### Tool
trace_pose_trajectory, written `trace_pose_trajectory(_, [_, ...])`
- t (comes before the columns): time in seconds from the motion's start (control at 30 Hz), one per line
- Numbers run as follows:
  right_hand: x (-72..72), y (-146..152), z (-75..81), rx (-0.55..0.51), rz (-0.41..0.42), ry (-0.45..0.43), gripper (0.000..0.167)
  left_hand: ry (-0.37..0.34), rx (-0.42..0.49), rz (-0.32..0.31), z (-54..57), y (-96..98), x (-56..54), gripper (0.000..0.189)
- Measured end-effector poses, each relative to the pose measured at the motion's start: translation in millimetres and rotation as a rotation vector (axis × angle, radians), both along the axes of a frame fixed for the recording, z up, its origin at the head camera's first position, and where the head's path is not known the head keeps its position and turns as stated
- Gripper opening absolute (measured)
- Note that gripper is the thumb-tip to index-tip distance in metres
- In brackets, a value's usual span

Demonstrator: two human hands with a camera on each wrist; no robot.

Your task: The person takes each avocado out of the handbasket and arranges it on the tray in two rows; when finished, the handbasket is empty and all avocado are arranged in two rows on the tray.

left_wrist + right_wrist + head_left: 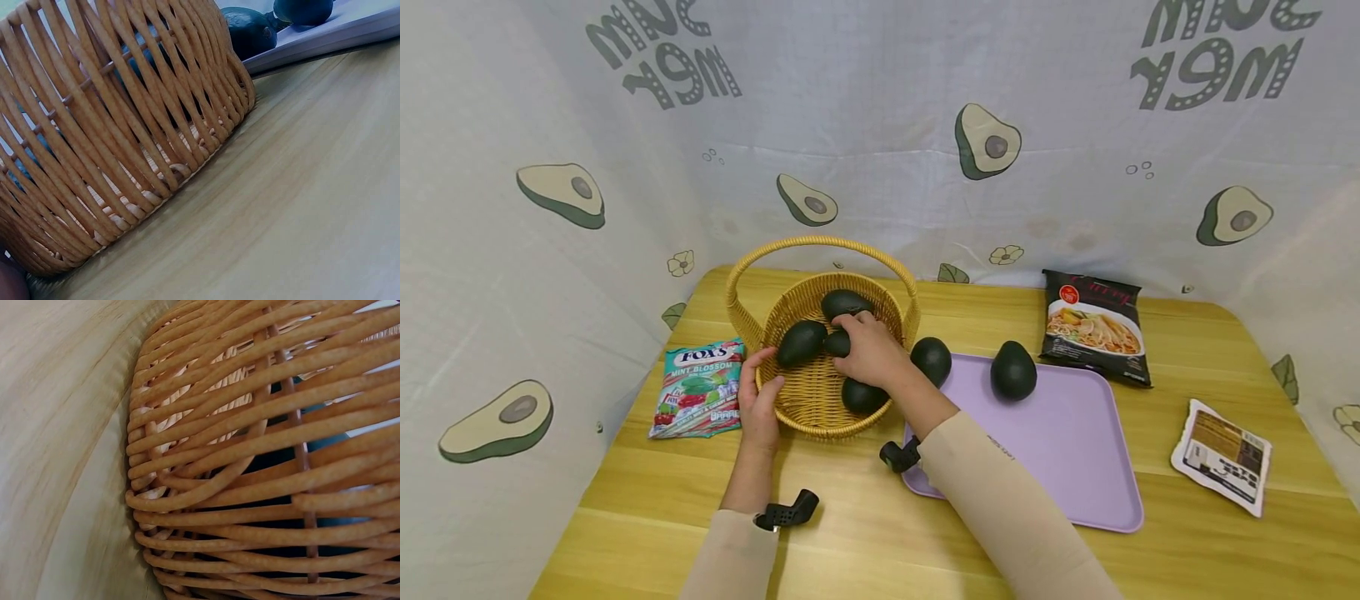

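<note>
A yellow wicker basket (pixel 820 427) with a tall arched handle stands on the table. My left hand (pixel 760 400) grips its left rim. Inside the basket, my right hand (pixel 874 350) holds a dark green avocado (pixel 837 343), its palm side turned away from view. Around it in the basket lie an avocado (pixel 801 343) on the left, another avocado (pixel 847 303) at the back and an avocado (pixel 862 397) at the front right. Both wrist views are filled mostly by the basket's woven wall (pixel 125 119), with dark shapes behind the weave; neither shows what the fingers do.
A purple tray (pixel 1060 450) right of the basket bears an avocado (pixel 1013 372); another avocado (pixel 930 360) is at its back left corner. A candy bag (pixel 698 390) lies left, a black noodle packet (pixel 1093 329) back right, a white-edged packet (pixel 1223 454) far right.
</note>
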State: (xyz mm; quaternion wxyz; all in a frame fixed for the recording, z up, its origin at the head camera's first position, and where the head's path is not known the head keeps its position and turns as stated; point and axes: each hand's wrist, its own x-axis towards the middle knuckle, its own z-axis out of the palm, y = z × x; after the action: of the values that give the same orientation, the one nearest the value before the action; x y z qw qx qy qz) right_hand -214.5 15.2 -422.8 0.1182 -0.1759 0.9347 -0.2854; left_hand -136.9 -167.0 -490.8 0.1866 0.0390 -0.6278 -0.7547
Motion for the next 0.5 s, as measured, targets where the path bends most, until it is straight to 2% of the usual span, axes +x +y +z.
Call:
trace_pose_trajectory(0.13, [-1.9, 0.6, -1.5, -0.031, 0.045, 0.021, 0.058, -0.004, 0.0, -0.003, -0.2, -0.1, -0.5, 0.046])
trace_pose_trajectory(0.27, [-2.5, 1.2, -1.8, -0.109, 0.076, 0.042, 0.058, -0.005, -0.003, -0.006, 0.0, -0.2, -0.3, 0.046])
trace_pose_trajectory(0.5, [-1.1, 3.7, -0.7, -0.241, 0.087, 0.11, 0.059, -0.001, -0.012, 0.003, -0.7, -0.4, -0.1, 0.045])
